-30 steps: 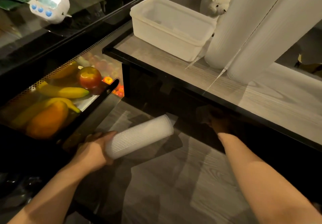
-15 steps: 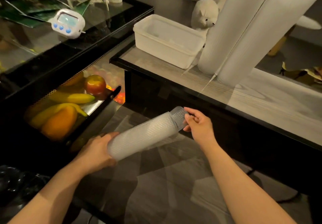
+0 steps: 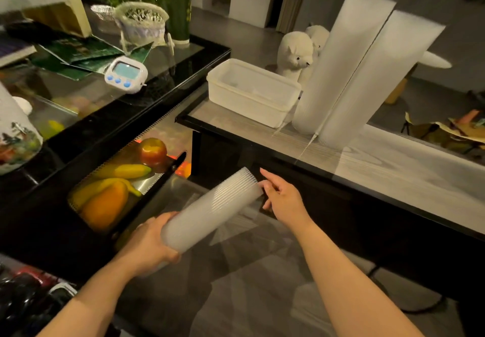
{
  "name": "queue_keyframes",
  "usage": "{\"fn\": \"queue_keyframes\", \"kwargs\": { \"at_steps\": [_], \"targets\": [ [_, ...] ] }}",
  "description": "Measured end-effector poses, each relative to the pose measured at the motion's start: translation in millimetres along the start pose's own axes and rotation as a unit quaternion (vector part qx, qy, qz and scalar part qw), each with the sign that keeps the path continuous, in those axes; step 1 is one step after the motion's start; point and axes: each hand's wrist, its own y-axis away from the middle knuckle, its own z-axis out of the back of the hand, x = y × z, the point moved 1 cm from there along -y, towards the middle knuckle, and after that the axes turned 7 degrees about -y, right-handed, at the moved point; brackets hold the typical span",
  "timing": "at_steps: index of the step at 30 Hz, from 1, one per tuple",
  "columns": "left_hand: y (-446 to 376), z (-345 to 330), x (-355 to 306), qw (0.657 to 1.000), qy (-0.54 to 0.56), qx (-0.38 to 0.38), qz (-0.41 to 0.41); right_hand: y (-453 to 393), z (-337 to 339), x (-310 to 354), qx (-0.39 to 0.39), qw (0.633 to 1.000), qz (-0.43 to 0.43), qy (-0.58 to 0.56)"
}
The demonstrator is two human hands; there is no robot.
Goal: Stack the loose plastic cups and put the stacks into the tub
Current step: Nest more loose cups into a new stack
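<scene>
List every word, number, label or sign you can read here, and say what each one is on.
No text can be read.
Timer: its screen is lit, but the digits are too blurred.
Green booklets: the print is too dark and small.
Tall green cup: it bears a pale mark, unreadable.
Tub and cup stacks: no label shows.

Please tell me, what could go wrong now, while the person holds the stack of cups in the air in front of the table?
1. The left hand grips only the lower end of the cup stack, which is tilted; the right hand merely touches the top end, so cups might slide apart.
2. Two tall stacks stand right beside the tub; reaching for the tub could knock them over.
3. The tub looks short compared with the stack, so it may not fit lying down.
</scene>
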Motion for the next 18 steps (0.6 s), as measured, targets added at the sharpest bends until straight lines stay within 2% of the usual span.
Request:
{"fn": "queue_keyframes", "kwargs": {
  "at_steps": [2, 4, 7, 9, 14, 18],
  "targets": [
    [-2, 2, 3, 1.0, 0.022, -0.011, 0.0, -8, 0, -10, -0.063, 0.997, -0.032, -0.01],
    [-5, 6, 5, 0.999, 0.039, -0.026, -0.001, -18, -2, -28, -0.1, 0.989, -0.106, 0.011],
    [-5, 8, 7, 0.997, 0.062, -0.039, 0.005, -31, -17, -51, -0.07, 0.97, -0.225, -0.055],
    [-5, 9, 12, 0.996, 0.081, -0.042, 0.002, -36, -28, -55, -0.085, 0.946, -0.289, -0.118],
    [-9, 16, 21, 0.995, 0.096, -0.038, 0.002, -44, -51, -60, -0.123, 0.899, -0.343, -0.243],
    [-12, 19, 29, 0.995, 0.094, -0.028, 0.008, -44, -63, -61, -0.143, 0.882, -0.354, -0.275]
  ]
}}
